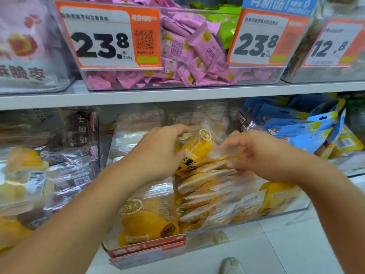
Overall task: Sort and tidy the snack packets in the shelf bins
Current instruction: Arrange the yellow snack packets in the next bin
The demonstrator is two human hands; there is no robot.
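A clear plastic bin (246,221) on the lower shelf holds several clear packets of yellow dried mango. One upright mango packet (198,147) stands at the back of a leaning row of packets (207,180). My left hand (158,153) grips the upright packet's left edge, fingers curled over its top. My right hand (256,153) pinches the top edges of the leaning packets, its fingertips blurred. Another mango packet (146,220) lies flat at the bin's front left, under my left forearm.
Dark plum packets (79,155) and yellow fruit packets (23,175) fill the bin to the left. Blue pouches (302,127) sit in the bin to the right. The upper shelf (177,93) carries pink sweets (189,48) behind orange price tags (110,36). A shoe tip (232,265) shows on the floor.
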